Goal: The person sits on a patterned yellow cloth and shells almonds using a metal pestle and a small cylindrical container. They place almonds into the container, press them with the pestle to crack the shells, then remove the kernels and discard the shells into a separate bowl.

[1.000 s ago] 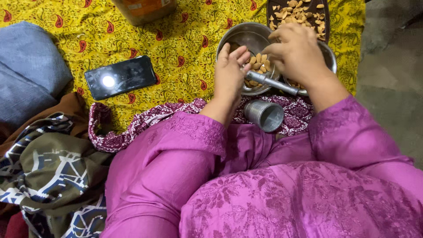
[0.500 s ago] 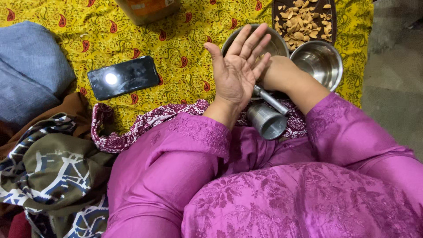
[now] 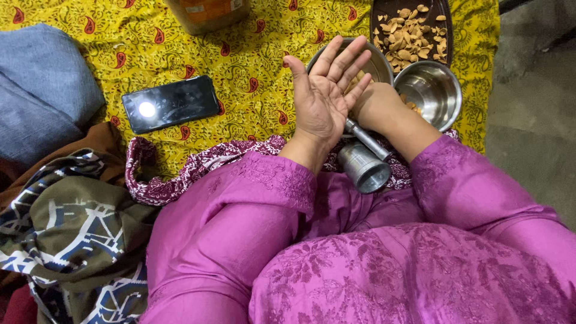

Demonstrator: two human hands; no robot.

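My left hand (image 3: 323, 96) is raised palm up with its fingers spread, and nothing lies on the palm. My right hand (image 3: 377, 107) presses against its far side, fingers hidden behind it. Behind both hands stands a steel bowl (image 3: 377, 60) with shelled nuts, mostly covered. A second steel bowl (image 3: 431, 89) sits to its right, a few nut pieces at its edge. A metal pestle (image 3: 365, 138) lies under my hands, above a small metal cup (image 3: 363, 168) on my lap.
A dark tray (image 3: 410, 31) of nut pieces lies at the top right on the yellow patterned cloth (image 3: 240, 66). A black phone (image 3: 171, 103) lies to the left, a jar (image 3: 207, 12) at the top. Folded blue fabric (image 3: 42, 90) and patterned clothes (image 3: 72, 240) fill the left side.
My left hand has lifted out of the nut bowl and turned palm up. My right hand has dropped from above the bowls to behind the left hand's fingers.
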